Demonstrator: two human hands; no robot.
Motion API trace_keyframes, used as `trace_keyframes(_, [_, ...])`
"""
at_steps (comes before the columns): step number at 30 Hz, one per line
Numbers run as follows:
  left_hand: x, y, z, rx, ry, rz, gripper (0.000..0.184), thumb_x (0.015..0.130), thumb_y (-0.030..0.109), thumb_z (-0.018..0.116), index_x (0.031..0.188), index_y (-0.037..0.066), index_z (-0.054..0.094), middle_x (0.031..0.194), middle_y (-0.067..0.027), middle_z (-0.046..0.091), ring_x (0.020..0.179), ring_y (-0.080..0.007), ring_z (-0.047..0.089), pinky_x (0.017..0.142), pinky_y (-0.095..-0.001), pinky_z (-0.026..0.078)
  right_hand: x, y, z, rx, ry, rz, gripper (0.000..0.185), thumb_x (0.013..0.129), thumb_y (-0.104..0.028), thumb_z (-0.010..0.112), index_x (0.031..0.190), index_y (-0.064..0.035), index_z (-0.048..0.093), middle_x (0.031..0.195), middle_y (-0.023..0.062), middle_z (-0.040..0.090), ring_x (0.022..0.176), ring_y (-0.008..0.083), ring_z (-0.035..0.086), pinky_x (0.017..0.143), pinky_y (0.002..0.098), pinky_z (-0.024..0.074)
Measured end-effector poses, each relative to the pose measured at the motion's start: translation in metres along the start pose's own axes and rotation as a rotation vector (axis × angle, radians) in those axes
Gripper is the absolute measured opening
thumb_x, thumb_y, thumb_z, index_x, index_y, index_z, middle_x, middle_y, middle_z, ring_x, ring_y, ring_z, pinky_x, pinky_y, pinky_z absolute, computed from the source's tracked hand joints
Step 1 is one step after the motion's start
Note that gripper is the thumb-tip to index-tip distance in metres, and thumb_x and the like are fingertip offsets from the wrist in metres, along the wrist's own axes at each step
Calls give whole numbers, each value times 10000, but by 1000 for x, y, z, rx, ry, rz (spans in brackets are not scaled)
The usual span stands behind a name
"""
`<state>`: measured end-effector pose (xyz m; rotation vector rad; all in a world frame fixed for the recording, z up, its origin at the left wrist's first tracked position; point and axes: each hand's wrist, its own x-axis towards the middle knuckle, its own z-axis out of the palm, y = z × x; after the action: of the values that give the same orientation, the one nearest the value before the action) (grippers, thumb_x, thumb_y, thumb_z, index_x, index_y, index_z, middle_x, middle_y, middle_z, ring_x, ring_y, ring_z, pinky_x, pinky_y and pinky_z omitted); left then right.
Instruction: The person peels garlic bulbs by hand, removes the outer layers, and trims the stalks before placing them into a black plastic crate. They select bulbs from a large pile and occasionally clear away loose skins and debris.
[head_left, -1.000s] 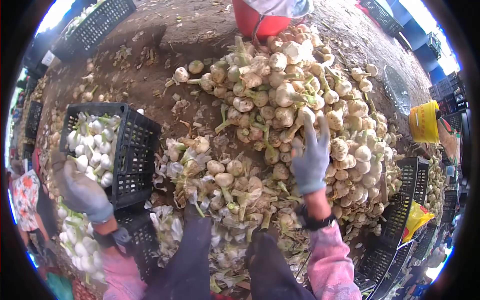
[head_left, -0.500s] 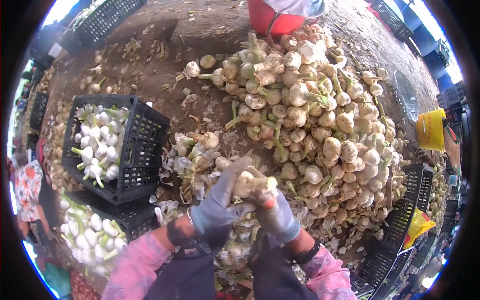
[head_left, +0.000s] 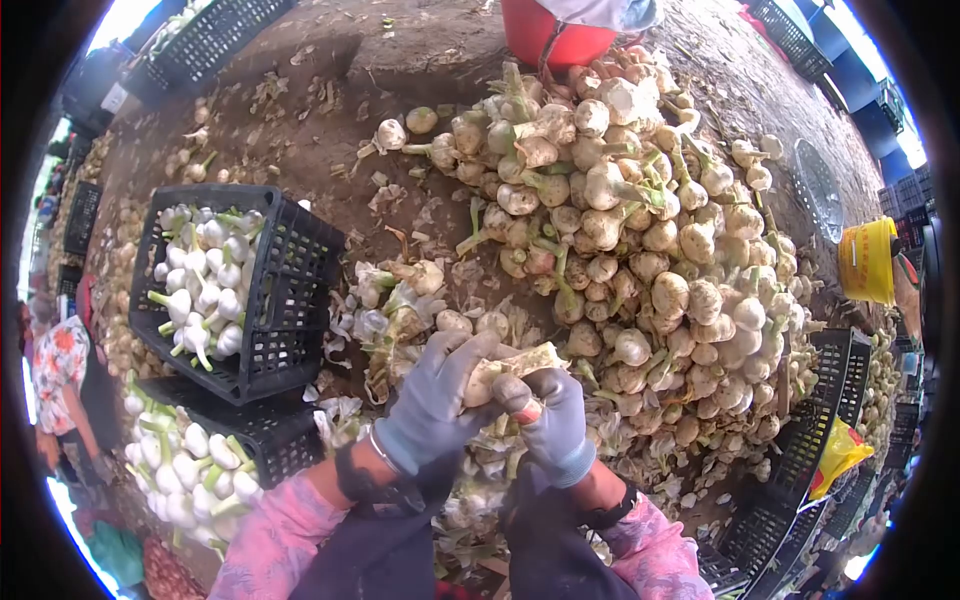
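A garlic bulb [head_left: 482, 381] with dirty outer skin is between my two gloved hands, its thick cut stem [head_left: 538, 358] pointing right. My left hand [head_left: 428, 405] wraps round the bulb from the left. Against the stem side, my right hand [head_left: 556, 425] is closed with its thumb pressed on the garlic; something orange-red shows at that thumb. Just beyond the hands spreads a big heap of unpeeled garlic [head_left: 665, 240]. Loose papery skins [head_left: 370, 325] lie to the left of the heap.
Peeled white garlic fills a tilted black crate [head_left: 285, 290] at left, with more white garlic [head_left: 190, 470] below it. A red bucket [head_left: 555, 35] stands at the back. On the right are a yellow bucket [head_left: 866, 262] and black crates [head_left: 785, 470]. Another person [head_left: 62, 370] is far left.
The garlic has turned so its stem end points further right. My right hand has rolled round, with its thumb now pressed on the garlic beside my left fingers.
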<state>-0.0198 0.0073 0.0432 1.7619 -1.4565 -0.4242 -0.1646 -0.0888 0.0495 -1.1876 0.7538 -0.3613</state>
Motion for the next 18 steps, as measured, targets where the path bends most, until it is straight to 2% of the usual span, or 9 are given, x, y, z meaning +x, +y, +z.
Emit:
trace_keyframes(3, [1,-2,2,-66,21,34,776,670,197,865,1323,34,479,1186,-171,545,1078,-367,546,932,-439,463,-3,-2,-8,-10,-69,-20,321,925,-249,687,1071,37,674,982,104,689,863,158,632,793,299,498])
trace_keyframes(8, [2,0,-5,-174,-26,-48,767,704,180,848,1344,18,458,1193,-163,548,1084,-322,569,940,-400,465,-5,-5,-5,54,-97,-75,252,921,-173,675,1059,37,668,999,91,667,855,166,625,782,295,495])
trace_keyframes(12, [-2,-4,-5,-292,-76,-99,815,728,140,821,1412,-3,401,1196,-125,557,1117,-254,572,964,-363,457,-7,5,0,79,-10,-105,204,878,-108,673,1045,10,670,957,90,659,850,184,627,776,297,495])
trace_keyframes(14, [-3,-5,-5,-372,-136,-206,842,736,111,807,1442,-10,365,1211,-100,556,1124,-208,566,971,-338,454,-9,5,2,18,45,-111,233,822,-68,683,1048,-14,672,956,105,657,845,220,637,778,311,501])
trace_keyframes(15, [-3,-5,-5,-412,-166,-260,855,741,97,800,1458,-13,348,1218,-87,556,1127,-185,563,974,-325,453,-6,7,-2,-103,26,-235,271,782,-60,690,1051,-27,675,964,110,655,851,244,637,780,324,504])
trace_keyframes(17, [-5,1,-7,-852,-208,-517,860,756,98,793,1471,-14,329,1237,-76,552,1127,-153,554,973,-312,456,3,12,-15,-348,-16,-483,354,702,-45,703,1055,-51,679,979,120,653,863,291,638,784,352,511])
trace_keyframes(18, [-5,4,-9,-1072,-228,-645,863,763,98,789,1478,-14,319,1246,-70,549,1127,-137,549,972,-306,457,4,10,-19,-389,-48,-506,391,672,-50,704,1063,-60,679,987,119,650,875,310,632,788,368,512])
